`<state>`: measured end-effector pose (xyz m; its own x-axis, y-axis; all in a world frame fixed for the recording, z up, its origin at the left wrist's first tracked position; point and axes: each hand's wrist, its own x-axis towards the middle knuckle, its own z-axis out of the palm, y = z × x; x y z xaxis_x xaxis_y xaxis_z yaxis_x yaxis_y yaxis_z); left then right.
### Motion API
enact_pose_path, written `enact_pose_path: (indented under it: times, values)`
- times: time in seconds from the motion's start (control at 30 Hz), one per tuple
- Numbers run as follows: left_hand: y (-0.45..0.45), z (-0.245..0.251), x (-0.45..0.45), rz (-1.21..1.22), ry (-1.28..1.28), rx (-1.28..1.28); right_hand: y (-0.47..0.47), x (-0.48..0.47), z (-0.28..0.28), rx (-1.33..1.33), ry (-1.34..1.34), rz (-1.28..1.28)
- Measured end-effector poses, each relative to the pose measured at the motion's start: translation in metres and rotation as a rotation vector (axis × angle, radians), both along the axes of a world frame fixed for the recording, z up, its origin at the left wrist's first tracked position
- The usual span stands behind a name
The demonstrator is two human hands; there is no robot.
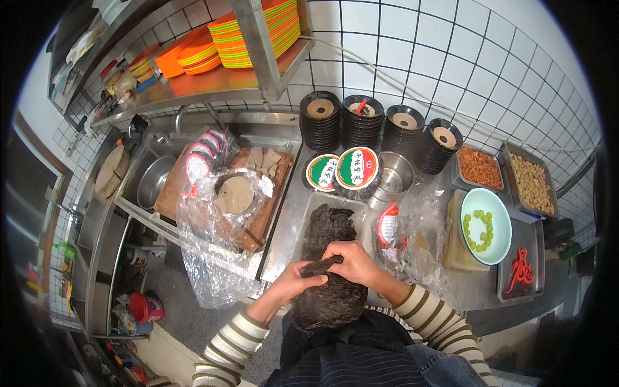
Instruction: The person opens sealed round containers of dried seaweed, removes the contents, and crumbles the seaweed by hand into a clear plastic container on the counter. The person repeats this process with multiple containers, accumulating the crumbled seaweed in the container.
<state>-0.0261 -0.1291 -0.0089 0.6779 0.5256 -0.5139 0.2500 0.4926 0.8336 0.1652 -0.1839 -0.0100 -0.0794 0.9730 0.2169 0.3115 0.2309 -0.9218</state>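
Both my hands grip a dark disc of dried seaweed (331, 305), held just in front of my apron. My left hand (294, 280) pinches its upper edge between thumb and fingers. Beside it, my right hand (355, 261) holds the same folded edge, fingertips curled in. Just beyond the hands, more dark dried seaweed (330, 225) lies in a clear shallow tray (316, 197). Behind that tray rest two round packets (358, 169) with red, white and green labels. A crumpled clear wrapper (420, 242) and a red-labelled packet (388, 230) lie to the right.
Left, a wooden board (171, 196) over the sink carries wrapped packets (198, 164) and a plastic bag (213, 261). Stacked black bowls (319, 126) and a steel pot (396, 176) stand behind. Rightward are a pale bowl (500, 227), a peanut container (532, 184) and a metal tray (534, 242).
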Motion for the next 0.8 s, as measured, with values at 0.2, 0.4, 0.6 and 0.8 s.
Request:
enact_pose_path:
  times: [0.2,0.4,0.6,0.8]
  values:
    - [0.011,-0.001,-0.014,-0.395,0.076,0.349,0.012,0.014,0.003,-0.109,0.024,0.292]
    - [0.028,0.006,-0.033,-0.141,0.064,0.163,0.044,0.058,-0.011,-0.425,0.199,-0.067]
    - [0.025,0.003,-0.034,0.111,0.036,0.027,0.052,0.055,-0.051,-0.22,-0.651,-0.436]
    - [0.028,-0.012,-0.038,0.279,0.034,-0.074,0.044,0.043,-0.057,0.06,-0.897,-0.265]
